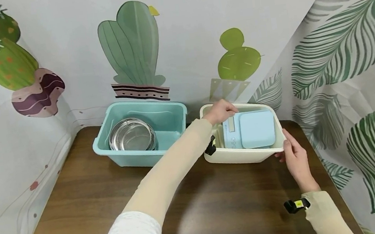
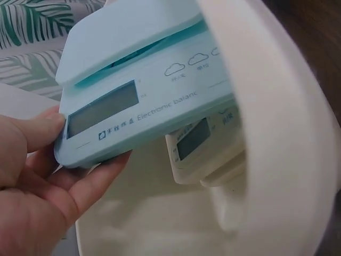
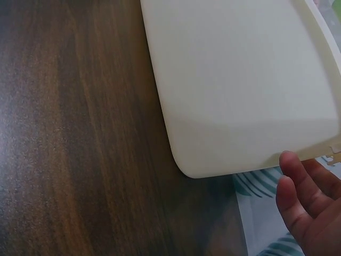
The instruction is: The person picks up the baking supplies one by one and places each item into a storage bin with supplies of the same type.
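A light blue electronic kitchen scale [image 1: 257,129] lies tilted inside the cream plastic bin [image 1: 233,157]. My left hand [image 1: 221,111] pinches the scale's corner beside its display, thumb on top and fingers beneath, as the left wrist view shows. Under it in that view sits a second, cream-coloured scale [image 2: 200,149], partly hidden by the blue one and the bin wall. My right hand [image 1: 295,155] holds the bin's right end, with the thumb at the rim and the other fingers against the outside; the right wrist view shows those fingers [image 3: 298,181] by the bin's edge.
Left of the cream bin stands a teal bin [image 1: 136,159] with several round metal sieves [image 1: 132,135] in its left part. Both bins stand at the back of a brown wooden table [image 1: 218,206], against a patterned cloth [image 1: 185,36] behind and at the sides.
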The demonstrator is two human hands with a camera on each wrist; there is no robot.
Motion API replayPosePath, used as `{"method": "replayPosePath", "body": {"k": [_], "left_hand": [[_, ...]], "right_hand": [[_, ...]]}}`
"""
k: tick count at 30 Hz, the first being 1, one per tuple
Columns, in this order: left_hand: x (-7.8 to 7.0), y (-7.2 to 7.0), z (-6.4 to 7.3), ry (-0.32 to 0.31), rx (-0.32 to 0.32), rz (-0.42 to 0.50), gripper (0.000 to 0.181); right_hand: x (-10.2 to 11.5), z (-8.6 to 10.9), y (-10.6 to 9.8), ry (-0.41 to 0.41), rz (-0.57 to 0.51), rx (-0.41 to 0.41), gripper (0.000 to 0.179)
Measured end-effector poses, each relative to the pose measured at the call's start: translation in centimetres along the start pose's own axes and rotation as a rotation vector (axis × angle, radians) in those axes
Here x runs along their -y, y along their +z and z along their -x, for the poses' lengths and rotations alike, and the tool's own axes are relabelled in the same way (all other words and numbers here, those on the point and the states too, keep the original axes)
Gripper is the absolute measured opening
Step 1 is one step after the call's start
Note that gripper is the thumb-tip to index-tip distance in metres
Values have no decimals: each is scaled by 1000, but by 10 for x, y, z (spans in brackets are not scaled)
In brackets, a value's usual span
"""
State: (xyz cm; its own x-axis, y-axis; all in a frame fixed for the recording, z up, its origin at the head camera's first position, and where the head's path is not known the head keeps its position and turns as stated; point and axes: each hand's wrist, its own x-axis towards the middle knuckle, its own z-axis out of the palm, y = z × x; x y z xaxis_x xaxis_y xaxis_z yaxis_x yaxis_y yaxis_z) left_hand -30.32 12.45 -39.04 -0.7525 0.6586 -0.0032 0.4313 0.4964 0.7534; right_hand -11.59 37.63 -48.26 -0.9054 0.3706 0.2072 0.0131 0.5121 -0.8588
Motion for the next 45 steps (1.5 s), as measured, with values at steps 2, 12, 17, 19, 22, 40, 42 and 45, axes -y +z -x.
{"method": "replayPosePath", "body": {"k": [2,12,17,19,22,40,42,45], "left_hand": [[-1,2,1,-33,-12,24,25],[-1,5,5,-77,52,21,28],[8,9,6,-124,51,15,32],[10,8,7,-116,71,33,35],[12,6,7,-98,94,92,37],[5,-13,26,-43,89,331,36],[4,-17,32,-26,105,338,36],[4,-22,43,11,110,327,36]], "right_hand": [[0,-1,0,5,-9,-3,46],[6,0,2,19,-19,11,46],[0,-3,5,33,-4,20,47],[1,-2,5,30,1,14,47],[3,-1,6,24,1,5,46],[3,2,3,28,-20,-15,46],[4,3,3,25,-16,-15,46],[4,4,3,16,-17,-12,46]]}}
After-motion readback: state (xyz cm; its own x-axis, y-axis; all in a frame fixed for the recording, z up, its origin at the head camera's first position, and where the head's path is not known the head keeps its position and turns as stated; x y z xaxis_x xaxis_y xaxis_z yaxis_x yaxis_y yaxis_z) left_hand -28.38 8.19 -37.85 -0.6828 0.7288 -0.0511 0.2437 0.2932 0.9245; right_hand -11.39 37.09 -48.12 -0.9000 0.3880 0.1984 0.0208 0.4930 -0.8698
